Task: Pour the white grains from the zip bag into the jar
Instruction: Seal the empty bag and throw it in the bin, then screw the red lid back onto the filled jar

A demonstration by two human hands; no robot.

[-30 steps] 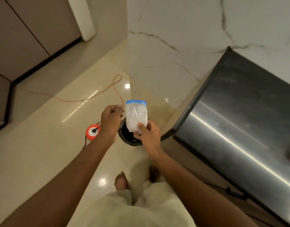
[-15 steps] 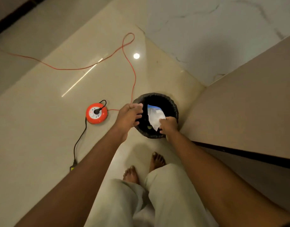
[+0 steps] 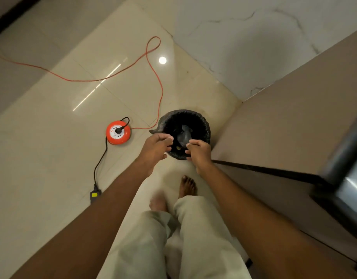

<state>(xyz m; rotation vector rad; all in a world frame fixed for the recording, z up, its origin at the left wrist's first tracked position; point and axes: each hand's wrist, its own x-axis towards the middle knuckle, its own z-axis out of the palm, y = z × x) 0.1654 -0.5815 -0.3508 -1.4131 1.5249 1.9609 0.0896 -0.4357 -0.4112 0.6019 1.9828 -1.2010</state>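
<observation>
Bag (image 3: 184, 133), seemingly emptied, lies crumpled inside the black bin (image 3: 206, 125) at frame centre, while left hand (image 3: 156, 147) and right hand (image 3: 199, 151) hover loosely curled and empty over its rim; no jar visible, pouring apparently done.

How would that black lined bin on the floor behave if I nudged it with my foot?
The bin would probably slide on the glossy tiled floor, since it looks small and nearly empty, so likely light. It may tip rather than roll, as it stands upright. Its loose black liner would likely crumple.
</observation>
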